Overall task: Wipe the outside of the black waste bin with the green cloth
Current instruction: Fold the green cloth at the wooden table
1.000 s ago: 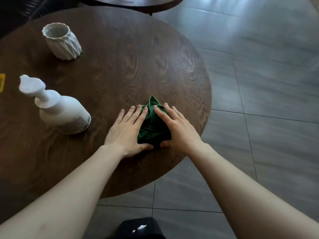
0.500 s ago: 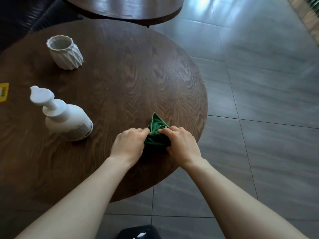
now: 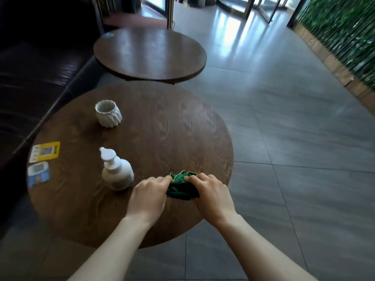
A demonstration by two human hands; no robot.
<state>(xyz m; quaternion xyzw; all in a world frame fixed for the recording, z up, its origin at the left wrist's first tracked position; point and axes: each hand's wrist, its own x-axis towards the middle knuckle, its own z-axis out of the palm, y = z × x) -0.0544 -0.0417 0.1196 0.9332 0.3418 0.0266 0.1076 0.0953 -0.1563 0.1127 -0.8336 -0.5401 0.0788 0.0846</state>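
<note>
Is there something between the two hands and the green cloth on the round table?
No. The left hand and the right hand both already grip the bunched green cloth on the round table. The white pump bottle stands to the left, apart from it. The black waste bin is out of view.

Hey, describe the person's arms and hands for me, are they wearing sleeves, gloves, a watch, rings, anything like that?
Both forearms are bare as far as the picture shows: no sleeve appears on either. The left hand and the right hand wear no gloves. No watch or bracelet shows at either wrist, and no ring on the fingers in view. The picture is somewhat blurred, so very small items could be missed.
</note>
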